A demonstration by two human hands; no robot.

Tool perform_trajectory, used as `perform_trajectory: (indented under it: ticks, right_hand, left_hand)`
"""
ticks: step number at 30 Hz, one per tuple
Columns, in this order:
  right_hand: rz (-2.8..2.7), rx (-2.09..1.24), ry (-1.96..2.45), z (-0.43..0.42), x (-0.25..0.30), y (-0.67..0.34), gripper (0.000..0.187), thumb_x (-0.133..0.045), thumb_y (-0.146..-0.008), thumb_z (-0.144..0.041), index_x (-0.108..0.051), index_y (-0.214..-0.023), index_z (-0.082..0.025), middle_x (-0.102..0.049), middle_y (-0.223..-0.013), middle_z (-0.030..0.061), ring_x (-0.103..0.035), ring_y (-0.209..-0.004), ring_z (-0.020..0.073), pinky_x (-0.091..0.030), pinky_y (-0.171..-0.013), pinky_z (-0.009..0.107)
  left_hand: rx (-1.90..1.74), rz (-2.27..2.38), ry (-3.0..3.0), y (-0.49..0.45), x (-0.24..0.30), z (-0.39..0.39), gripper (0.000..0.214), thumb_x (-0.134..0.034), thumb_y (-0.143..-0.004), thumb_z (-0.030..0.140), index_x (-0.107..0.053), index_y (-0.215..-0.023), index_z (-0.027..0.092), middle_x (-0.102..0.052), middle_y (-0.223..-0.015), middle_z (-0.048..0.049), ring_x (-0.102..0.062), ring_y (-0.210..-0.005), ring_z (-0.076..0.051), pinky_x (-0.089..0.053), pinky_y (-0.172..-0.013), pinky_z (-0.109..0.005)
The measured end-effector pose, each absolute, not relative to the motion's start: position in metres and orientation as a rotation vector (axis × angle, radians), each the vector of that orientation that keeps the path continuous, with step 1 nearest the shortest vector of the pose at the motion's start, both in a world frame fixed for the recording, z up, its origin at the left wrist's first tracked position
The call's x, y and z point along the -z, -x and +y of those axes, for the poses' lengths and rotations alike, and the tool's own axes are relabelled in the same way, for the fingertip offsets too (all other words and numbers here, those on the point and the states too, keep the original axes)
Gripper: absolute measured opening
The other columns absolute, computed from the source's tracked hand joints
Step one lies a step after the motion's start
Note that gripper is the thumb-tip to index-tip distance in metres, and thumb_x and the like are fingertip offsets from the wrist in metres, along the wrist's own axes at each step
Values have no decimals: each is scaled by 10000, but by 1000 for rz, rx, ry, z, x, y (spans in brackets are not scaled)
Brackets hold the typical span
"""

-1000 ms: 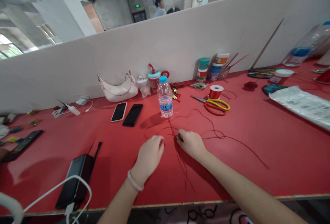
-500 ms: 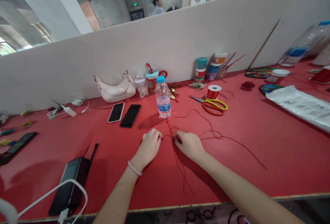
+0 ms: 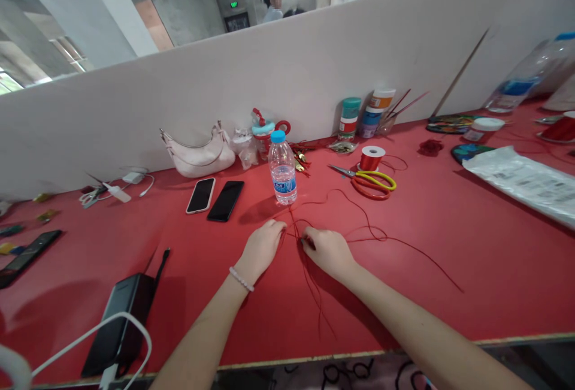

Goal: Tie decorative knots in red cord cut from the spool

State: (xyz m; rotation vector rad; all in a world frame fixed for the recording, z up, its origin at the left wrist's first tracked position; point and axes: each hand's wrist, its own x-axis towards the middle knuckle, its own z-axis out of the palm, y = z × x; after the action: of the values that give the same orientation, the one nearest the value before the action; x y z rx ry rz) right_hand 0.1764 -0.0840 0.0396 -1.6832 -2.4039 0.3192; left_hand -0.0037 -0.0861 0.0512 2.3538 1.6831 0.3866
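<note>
Thin red cord [image 3: 368,225] lies in loose loops on the red table, with ends trailing right and toward the front edge. My left hand [image 3: 265,243], a beaded bracelet on its wrist, is closed with fingertips pinching a strand of the cord. Close by on the right, my right hand [image 3: 327,249] is closed in a pinch on the cord too, its fingers curled. Just beyond both hands stands a water bottle [image 3: 283,177] with a blue cap; strands run up to its base. The exact crossing of the strands between my fingertips is too fine to make out.
Behind lie scissors [image 3: 368,181], a spool of red cord [image 3: 372,158] and paint jars [image 3: 350,119]. Two phones [image 3: 226,201] and a white handbag [image 3: 202,159] are left of the bottle. A black power bank [image 3: 119,318] sits front left. A white partition [image 3: 314,72] borders the table.
My left hand has shifted slightly right and away from me, closer to the right hand, with its wrist turned a little. My right hand stays almost in place.
</note>
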Motion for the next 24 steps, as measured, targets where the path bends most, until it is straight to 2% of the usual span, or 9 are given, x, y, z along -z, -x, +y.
perform_trajectory:
  ticks: [6,10,16,24]
  right_hand:
    - [-2401,-319,1666,-84,-38,-177,159,-461,-849,-231,-618,-859,-209,-700,-771,47,-630,-695,164,-248,-549,263]
    - [-2411,-315,1647,-83,-37,-177,161,-458,-848,-213,-619,-853,-207,-699,-776,50,-623,-689,161,-252,-555,258]
    - [-2426,-294,1627,-83,-38,-176,184,-442,-849,-200,-626,-853,-211,-700,-788,50,-622,-690,162,-256,-553,261]
    - [-2343,-355,1578,-83,-39,-181,168,-466,-838,-201,-605,-932,-210,-705,-866,37,-631,-764,158,-330,-636,243]
  left_hand:
    - [-358,1635,-2357,2,-55,-80,208,-438,-873,146,-616,-963,202,-597,-981,-53,-596,-881,-169,-443,-767,-262]
    - [-414,1598,-2324,3,-52,-80,199,-438,-879,157,-613,-959,207,-594,-977,-41,-589,-895,-160,-436,-799,-258]
    - [-427,1655,-2254,2,-46,-81,146,-446,-881,178,-589,-893,201,-571,-953,-36,-571,-836,-159,-427,-740,-255]
    - [-813,1718,-1958,10,-45,-80,105,-459,-833,136,-547,-829,192,-562,-883,-43,-554,-821,-183,-410,-794,-318]
